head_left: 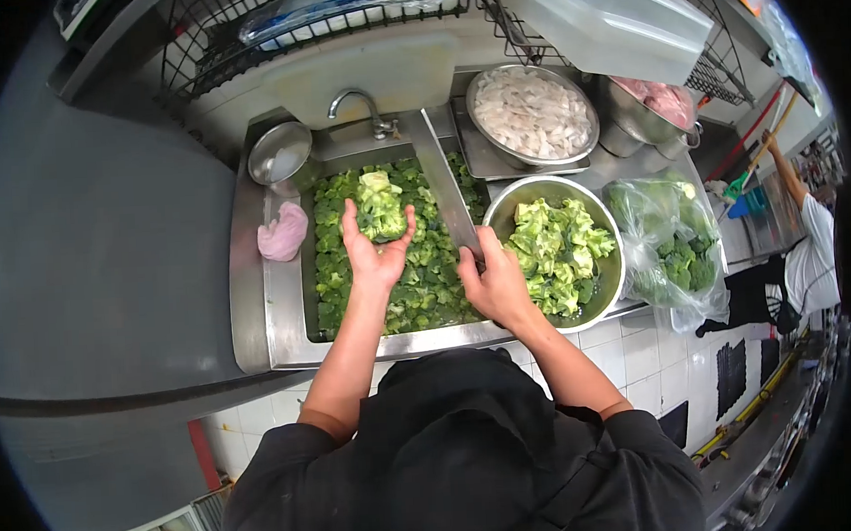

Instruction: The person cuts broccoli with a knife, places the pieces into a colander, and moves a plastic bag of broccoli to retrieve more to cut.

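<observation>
My left hand (377, 253) cups a head of broccoli (381, 207), its pale cut stems facing up, over the sink. My right hand (496, 281) is closed round the handle of a large cleaver-like knife (449, 184), whose long blade points away from me over the sink's right side. Under both hands the sink (285, 314) is filled with many cut broccoli florets (417, 290). Right of my right hand, a metal bowl (618, 257) holds pale green broccoli stem pieces (553, 250).
A plastic bag of broccoli (676, 245) lies at the right. Behind are a bowl of pale sliced food (533, 114), a pot (651, 104) and the faucet (371, 111). A pink cloth (283, 232) and small pot (281, 158) sit left. Another person (810, 258) stands far right.
</observation>
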`<state>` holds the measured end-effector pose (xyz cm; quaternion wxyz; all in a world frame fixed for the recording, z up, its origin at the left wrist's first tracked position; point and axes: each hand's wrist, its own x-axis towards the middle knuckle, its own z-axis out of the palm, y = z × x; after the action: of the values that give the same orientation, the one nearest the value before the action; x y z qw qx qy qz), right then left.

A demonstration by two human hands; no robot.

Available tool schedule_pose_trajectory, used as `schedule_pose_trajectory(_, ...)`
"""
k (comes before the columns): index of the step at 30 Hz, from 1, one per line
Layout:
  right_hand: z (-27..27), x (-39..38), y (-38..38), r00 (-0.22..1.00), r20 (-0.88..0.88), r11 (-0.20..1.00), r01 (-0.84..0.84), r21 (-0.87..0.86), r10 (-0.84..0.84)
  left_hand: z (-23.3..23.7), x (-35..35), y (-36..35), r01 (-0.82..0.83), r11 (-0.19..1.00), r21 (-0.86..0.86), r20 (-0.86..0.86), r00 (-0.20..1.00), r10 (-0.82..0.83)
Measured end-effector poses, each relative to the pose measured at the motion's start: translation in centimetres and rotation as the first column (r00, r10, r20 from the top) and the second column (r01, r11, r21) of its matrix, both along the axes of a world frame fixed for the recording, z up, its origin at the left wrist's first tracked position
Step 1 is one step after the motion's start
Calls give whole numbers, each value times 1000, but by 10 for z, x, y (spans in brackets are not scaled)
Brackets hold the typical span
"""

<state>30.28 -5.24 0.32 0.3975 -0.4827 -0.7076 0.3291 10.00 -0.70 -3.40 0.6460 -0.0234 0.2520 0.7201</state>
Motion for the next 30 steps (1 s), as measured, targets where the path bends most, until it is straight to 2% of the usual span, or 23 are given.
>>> schedule_pose_trajectory(1, -5, 6, -3, 999, 47, 996, 22, 89, -26, -3, 3, 1, 42, 999, 25, -52, 998, -41)
schedule_pose_trajectory(2, -8, 16, -8, 998, 48, 995, 41, 86, -45, -5, 7, 3, 61, 998, 23, -51, 997, -60)
schedule_pose_trajectory(4, -3, 34, -20, 968, 247, 984, 6, 177, -51, -11, 18, 8, 126, 991, -34, -149, 980, -130)
schedule_pose_trajectory(5, -3, 41, -27, 952, 299, 977, -1, 214, -64, -15, 25, 9, 173, 985, 1, -242, 956, -168)
schedule_pose_trajectory(6, -4, 48, -33, 949, 302, 977, 23, 210, -87, -14, 37, 11, 199, 980, -2, -238, 952, -193)
schedule_pose_trajectory(8, -7, 62, -45, 902, 423, 975, -11, 221, -86, -14, 66, 15, 61, 998, 8, -487, 872, -49)
schedule_pose_trajectory(9, -7, 66, -51, 886, 452, 974, -3, 226, -103, -2, 90, 10, -30, 1000, 5, -556, 831, 27)
schedule_pose_trajectory(10, -8, 70, -57, 882, 455, 975, 22, 221, -123, -16, 100, 13, -4, 1000, 0, -554, 832, 4)
schedule_pose_trajectory(11, -9, 75, -63, 854, 503, 981, 41, 191, -133, -39, 111, 20, -55, 998, 10, -656, 753, 48)
schedule_pose_trajectory(12, -10, 79, -69, 823, 551, 985, 61, 161, -141, -44, 123, 21, -104, 994, 29, -746, 659, 91)
schedule_pose_trajectory(14, -8, 92, -80, 796, 581, 985, 107, 136, -167, -53, 144, 19, -46, 998, 34, -763, 644, 56)
schedule_pose_trajectory(16, -5, 106, -89, 797, 586, 989, 126, 71, -144, -41, 168, 7, -55, 998, 18, -791, 610, 48)
schedule_pose_trajectory(18, 0, 118, -99, 818, 556, 989, 137, 60, -147, -62, 175, 7, -35, 999, 18, -819, 573, 35)
schedule_pose_trajectory(21, -4, 131, -108, 814, 571, 990, 142, -18, -107, -83, 187, 6, 11, 997, 82, -900, 431, 70)
schedule_pose_trajectory(25, -10, 137, -111, 806, 586, 984, 160, -80, -83, -88, 202, -1, -63, 997, 38, -914, 402, 60)
schedule_pose_trajectory(27, -13, 136, -106, 811, 581, 977, 169, -127, -64, -85, 207, -11, -19, 999, -47, -863, 504, -31)
schedule_pose_trajectory(28, -17, 136, -96, 824, 561, 980, 167, -110, -78, -70, 213, -21, -24, 998, -52, -865, 501, -33)
schedule_pose_trajectory(30, -31, 139, -70, 840, 536, 981, 168, -99, -89, -47, 228, -39, -19, 999, -48, -940, 339, -38)
